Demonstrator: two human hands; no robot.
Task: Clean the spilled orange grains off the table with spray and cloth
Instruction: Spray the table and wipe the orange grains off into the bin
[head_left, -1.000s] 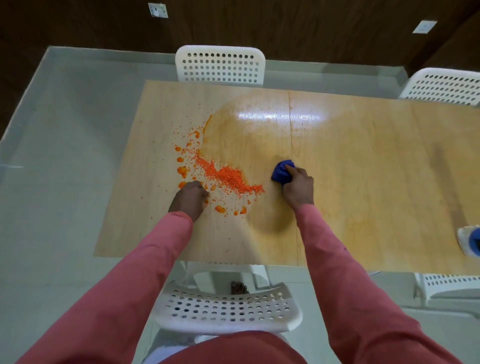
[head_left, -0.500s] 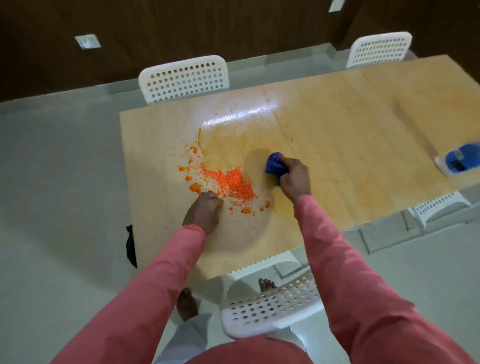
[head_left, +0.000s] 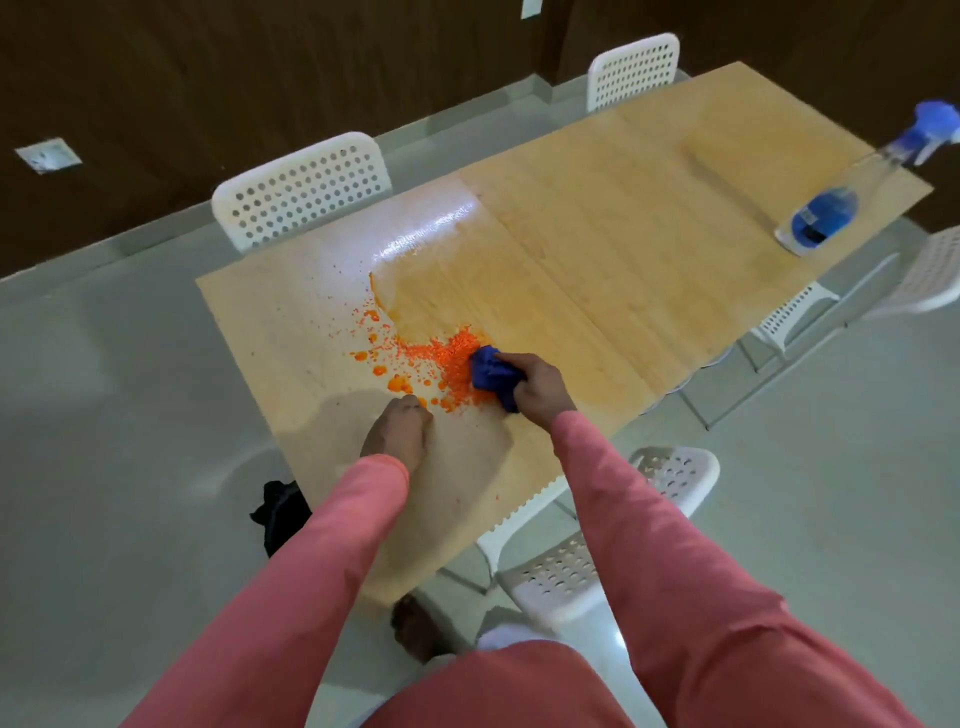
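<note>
Right hand (head_left: 540, 387) grips the bunched blue cloth (head_left: 491, 375); left hand (head_left: 397, 434) rests curled on the table (head_left: 597, 249).
Cloth touches the grains (head_left: 447, 358) near the table's left end; spray bottle (head_left: 852, 192) lies at its far right corner.

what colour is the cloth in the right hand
Dark blue: the cloth, bunched in the right hand, head view.

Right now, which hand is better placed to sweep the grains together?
Right. The right hand already grips the blue cloth, pressed against the orange grains. The left hand holds nothing, resting on the table beside the pile.
</note>
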